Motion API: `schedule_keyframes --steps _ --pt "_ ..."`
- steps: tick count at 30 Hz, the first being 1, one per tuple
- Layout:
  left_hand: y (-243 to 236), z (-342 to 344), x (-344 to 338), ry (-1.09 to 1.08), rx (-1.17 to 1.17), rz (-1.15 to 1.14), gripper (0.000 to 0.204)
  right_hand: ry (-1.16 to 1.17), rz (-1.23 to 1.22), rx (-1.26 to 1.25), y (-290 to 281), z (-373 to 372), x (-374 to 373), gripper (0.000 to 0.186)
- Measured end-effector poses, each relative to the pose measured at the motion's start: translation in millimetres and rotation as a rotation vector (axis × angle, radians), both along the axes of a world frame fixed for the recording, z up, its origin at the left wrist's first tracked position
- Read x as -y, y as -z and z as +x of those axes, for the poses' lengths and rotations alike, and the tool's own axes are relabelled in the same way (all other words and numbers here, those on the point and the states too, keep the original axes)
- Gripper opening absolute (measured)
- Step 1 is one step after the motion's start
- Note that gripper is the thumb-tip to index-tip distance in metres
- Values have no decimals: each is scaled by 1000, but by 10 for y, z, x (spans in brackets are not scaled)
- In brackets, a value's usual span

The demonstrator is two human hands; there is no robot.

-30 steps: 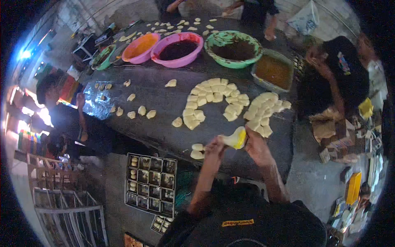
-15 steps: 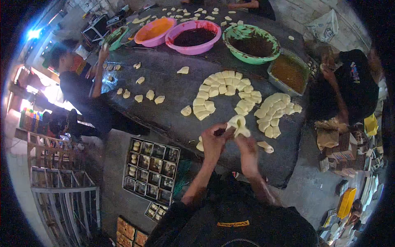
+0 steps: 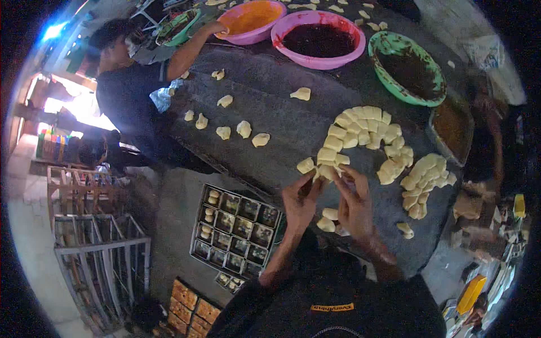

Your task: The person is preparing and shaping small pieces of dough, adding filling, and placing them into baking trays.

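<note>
My left hand and my right hand come together over the near part of the dark table. Between their fingertips they pinch a pale piece of dough; the fingers partly cover it. Just beyond stands a curved row of cut dough pieces, and a second cluster of dough pieces lies to its right. A loose dough piece rests by my left fingertips. Close to my right wrist are a few more dough pieces, partly hidden by the hand.
Along the far side stand a pink bowl of dark filling, a pink bowl of orange filling, a green bowl and a tub of brown filling. At left a co-worker reaches over the table. Baking tins sit below the table's edge.
The view has swung, so the table's things appear farther right. My hands have drawn the dough piece in beside the curved row. The co-worker's arm now reaches to the orange-filled bowl.
</note>
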State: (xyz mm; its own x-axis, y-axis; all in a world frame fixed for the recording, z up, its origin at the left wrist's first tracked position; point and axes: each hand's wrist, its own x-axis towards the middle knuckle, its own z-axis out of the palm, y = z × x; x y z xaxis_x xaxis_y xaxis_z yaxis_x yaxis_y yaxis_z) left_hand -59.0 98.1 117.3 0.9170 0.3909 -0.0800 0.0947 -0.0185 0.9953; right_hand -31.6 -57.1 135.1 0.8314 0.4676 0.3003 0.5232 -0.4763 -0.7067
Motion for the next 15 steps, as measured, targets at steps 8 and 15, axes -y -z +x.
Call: schedule_keyframes --steps 8,15 --pt "-242 44 -85 217 -324 -667 43 -207 97 387 51 109 210 51" --pt "-242 -448 526 442 -19 246 14 -89 207 542 29 -356 696 30"
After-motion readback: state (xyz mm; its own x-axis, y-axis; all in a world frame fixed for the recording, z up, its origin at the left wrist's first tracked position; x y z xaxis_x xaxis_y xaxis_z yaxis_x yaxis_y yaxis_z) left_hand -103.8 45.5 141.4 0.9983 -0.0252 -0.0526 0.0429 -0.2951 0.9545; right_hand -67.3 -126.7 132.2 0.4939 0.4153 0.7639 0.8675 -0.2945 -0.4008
